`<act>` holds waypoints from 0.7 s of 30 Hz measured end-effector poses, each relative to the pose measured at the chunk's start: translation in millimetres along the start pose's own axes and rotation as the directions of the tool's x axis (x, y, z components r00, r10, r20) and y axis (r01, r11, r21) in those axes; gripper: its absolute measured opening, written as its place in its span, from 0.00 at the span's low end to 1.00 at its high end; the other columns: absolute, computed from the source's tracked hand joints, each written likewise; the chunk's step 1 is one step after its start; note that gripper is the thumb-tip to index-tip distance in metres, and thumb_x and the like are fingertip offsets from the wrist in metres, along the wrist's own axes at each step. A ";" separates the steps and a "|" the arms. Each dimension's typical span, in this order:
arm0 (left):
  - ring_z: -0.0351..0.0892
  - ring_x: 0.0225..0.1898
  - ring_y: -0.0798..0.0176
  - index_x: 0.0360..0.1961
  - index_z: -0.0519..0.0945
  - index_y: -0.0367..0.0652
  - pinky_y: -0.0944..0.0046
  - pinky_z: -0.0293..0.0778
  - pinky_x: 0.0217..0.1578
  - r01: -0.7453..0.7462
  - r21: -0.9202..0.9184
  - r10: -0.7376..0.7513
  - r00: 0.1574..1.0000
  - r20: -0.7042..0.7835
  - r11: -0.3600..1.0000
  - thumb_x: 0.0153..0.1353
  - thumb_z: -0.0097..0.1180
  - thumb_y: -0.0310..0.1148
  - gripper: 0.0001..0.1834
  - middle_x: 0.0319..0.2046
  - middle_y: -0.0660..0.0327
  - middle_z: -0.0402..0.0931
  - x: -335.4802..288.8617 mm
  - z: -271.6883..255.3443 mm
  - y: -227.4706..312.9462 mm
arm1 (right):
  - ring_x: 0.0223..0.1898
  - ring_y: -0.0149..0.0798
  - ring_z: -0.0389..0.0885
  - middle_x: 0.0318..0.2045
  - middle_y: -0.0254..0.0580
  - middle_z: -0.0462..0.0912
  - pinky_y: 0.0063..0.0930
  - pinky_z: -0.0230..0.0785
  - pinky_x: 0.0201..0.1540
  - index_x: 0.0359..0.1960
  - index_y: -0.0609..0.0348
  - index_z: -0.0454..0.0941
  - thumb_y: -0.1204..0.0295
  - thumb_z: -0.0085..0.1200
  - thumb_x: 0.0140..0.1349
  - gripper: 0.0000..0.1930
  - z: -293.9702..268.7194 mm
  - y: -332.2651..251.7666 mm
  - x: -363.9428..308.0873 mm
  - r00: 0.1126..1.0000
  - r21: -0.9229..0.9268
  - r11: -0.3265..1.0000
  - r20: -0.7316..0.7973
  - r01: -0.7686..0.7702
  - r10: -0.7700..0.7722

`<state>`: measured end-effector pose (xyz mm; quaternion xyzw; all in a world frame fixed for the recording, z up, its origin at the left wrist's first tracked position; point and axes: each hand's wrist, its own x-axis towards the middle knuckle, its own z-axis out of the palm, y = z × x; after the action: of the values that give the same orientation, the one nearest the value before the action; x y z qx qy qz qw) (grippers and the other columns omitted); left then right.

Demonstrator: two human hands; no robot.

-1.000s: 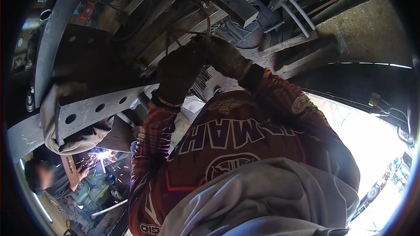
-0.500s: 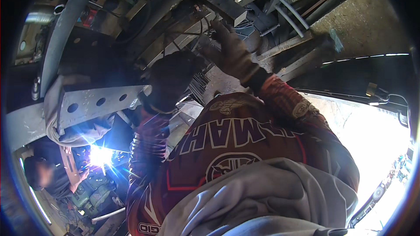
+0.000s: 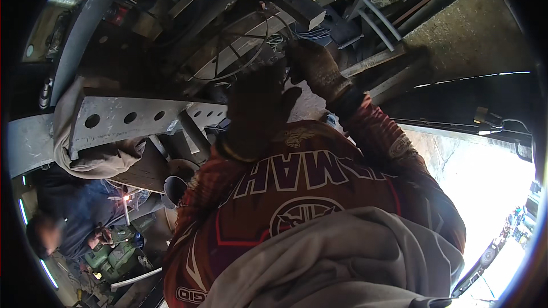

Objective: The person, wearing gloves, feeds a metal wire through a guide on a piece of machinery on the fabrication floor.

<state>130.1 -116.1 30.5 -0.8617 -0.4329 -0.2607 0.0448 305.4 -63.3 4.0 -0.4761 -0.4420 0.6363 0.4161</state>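
Note:
My left hand (image 3: 257,105), in a dark work glove, is raised in front of my chest. It looks open, with the thumb apart from the fingers, though deep shadow hides detail. Close beside it on the right, my right hand (image 3: 319,68) wears a brown knitted glove. Its fingers are curled closed, and what they hold is hidden. A thin dark cable (image 3: 283,23) curves down to its fingertips. Just beyond both hands stands a thin spoked metal hoop (image 3: 220,51), with a small bundle of wires (image 3: 275,41) next to it.
A grey steel bar with round holes (image 3: 117,117) lies at left, a grey cloth (image 3: 97,159) hanging under it. Another person (image 3: 74,211) works at lower left near a small glowing spot (image 3: 126,198). Steel parts (image 3: 297,8) crowd the far side; a metal sheet (image 3: 456,40) is at right.
My left hand has moved right, toward my right hand. My right hand has come slightly nearer, its fingers now curled. The other person's bright welding arc has died to a small glow.

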 end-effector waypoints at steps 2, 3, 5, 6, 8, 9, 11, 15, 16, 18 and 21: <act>0.80 0.41 0.54 0.56 0.75 0.41 0.53 0.75 0.41 0.077 0.028 -0.080 0.986 0.149 0.997 0.59 0.62 0.44 0.27 0.38 0.56 0.78 -6.3 8.0 9.6 | 0.24 0.31 0.80 0.27 0.39 0.81 0.24 0.75 0.29 0.40 0.64 0.78 0.55 0.47 0.72 0.21 0.8 13.4 6.5 0.999 0.066 0.998 -0.039 -0.007 0.010; 0.80 0.40 0.55 0.56 0.75 0.40 0.53 0.75 0.40 0.115 0.051 -0.123 0.967 0.221 0.992 0.59 0.62 0.44 0.27 0.36 0.57 0.78 -9.1 9.9 11.4 | 0.24 0.31 0.80 0.27 0.39 0.81 0.24 0.75 0.30 0.40 0.64 0.78 0.55 0.47 0.73 0.21 2.8 16.8 7.4 0.999 0.087 0.996 -0.038 0.014 -0.011; 0.79 0.37 0.57 0.54 0.77 0.40 0.54 0.74 0.38 0.031 0.198 -0.066 0.983 0.173 0.980 0.61 0.60 0.42 0.24 0.33 0.59 0.77 -16.6 17.9 1.3 | 0.25 0.31 0.80 0.28 0.40 0.81 0.25 0.76 0.32 0.39 0.64 0.78 0.55 0.47 0.73 0.20 9.9 22.7 9.1 0.998 0.132 0.990 -0.027 0.052 -0.049; 0.79 0.36 0.58 0.53 0.77 0.40 0.55 0.74 0.38 -0.005 0.275 -0.039 0.987 0.154 0.962 0.61 0.59 0.42 0.22 0.32 0.60 0.76 -19.9 18.7 -6.0 | 0.26 0.31 0.80 0.29 0.40 0.81 0.26 0.76 0.33 0.39 0.64 0.78 0.56 0.47 0.73 0.20 14.4 26.1 9.8 0.997 0.152 0.986 -0.014 0.073 -0.071; 0.79 0.34 0.58 0.50 0.79 0.42 0.57 0.75 0.36 -0.056 0.211 0.051 0.998 0.027 0.976 0.62 0.58 0.40 0.18 0.30 0.61 0.76 -22.6 15.2 -24.0 | 0.28 0.32 0.81 0.30 0.40 0.81 0.28 0.77 0.36 0.40 0.65 0.78 0.57 0.47 0.73 0.20 22.1 32.9 11.3 0.993 0.191 0.975 0.006 0.115 -0.118; 0.79 0.33 0.59 0.49 0.80 0.44 0.58 0.75 0.35 -0.086 0.182 0.094 0.995 -0.040 0.980 0.63 0.57 0.39 0.17 0.30 0.62 0.76 -23.3 11.6 -31.3 | 0.29 0.32 0.82 0.30 0.40 0.81 0.28 0.77 0.37 0.40 0.64 0.78 0.57 0.47 0.73 0.20 26.8 36.5 12.7 0.995 0.241 0.966 0.011 0.094 -0.100; 0.80 0.31 0.59 0.46 0.82 0.46 0.59 0.76 0.33 -0.054 0.132 0.047 0.997 0.055 0.990 0.63 0.57 0.39 0.13 0.29 0.62 0.78 -20.2 3.7 -40.7 | 0.32 0.33 0.83 0.29 0.40 0.81 0.29 0.77 0.38 0.41 0.64 0.78 0.57 0.47 0.74 0.20 33.4 39.7 14.1 0.998 0.336 0.940 0.007 0.059 -0.065; 0.82 0.30 0.59 0.43 0.83 0.48 0.59 0.77 0.31 -0.154 0.169 0.133 0.982 0.132 0.973 0.65 0.56 0.39 0.11 0.31 0.63 0.81 -16.2 2.0 -63.9 | 0.37 0.34 0.84 0.34 0.41 0.83 0.28 0.78 0.42 0.44 0.65 0.77 0.59 0.49 0.73 0.18 31.2 42.5 13.0 0.961 -0.049 0.960 0.046 0.274 -0.272; 0.82 0.30 0.59 0.42 0.83 0.48 0.60 0.77 0.31 -0.129 0.139 0.104 0.978 0.179 0.982 0.65 0.56 0.40 0.11 0.32 0.62 0.82 -13.2 2.1 -64.2 | 0.38 0.33 0.84 0.35 0.42 0.83 0.28 0.78 0.43 0.45 0.65 0.77 0.59 0.50 0.73 0.18 27.4 54.8 21.2 0.932 -0.145 0.920 0.070 0.363 -0.357; 0.83 0.31 0.59 0.42 0.83 0.48 0.60 0.77 0.31 -0.028 0.125 -0.008 0.960 0.280 0.992 0.66 0.55 0.40 0.11 0.35 0.61 0.83 -13.9 -16.3 -63.1 | 0.40 0.33 0.84 0.38 0.42 0.83 0.28 0.79 0.45 0.47 0.65 0.77 0.60 0.51 0.72 0.17 38.3 67.1 32.4 0.895 -0.114 0.890 0.137 0.441 -0.425; 0.83 0.31 0.59 0.41 0.83 0.47 0.59 0.77 0.30 -0.074 0.133 0.043 0.974 0.221 0.988 0.67 0.56 0.41 0.11 0.34 0.62 0.84 -18.1 -19.1 -66.9 | 0.41 0.34 0.84 0.40 0.42 0.82 0.29 0.80 0.46 0.50 0.65 0.76 0.61 0.53 0.71 0.17 39.6 70.3 34.1 0.909 -0.024 0.920 0.162 0.392 -0.383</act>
<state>61.8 -93.4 28.2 -0.8922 -0.4269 -0.1323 0.0656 252.4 -55.9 -65.3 -0.3397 -0.5759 0.5635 0.4852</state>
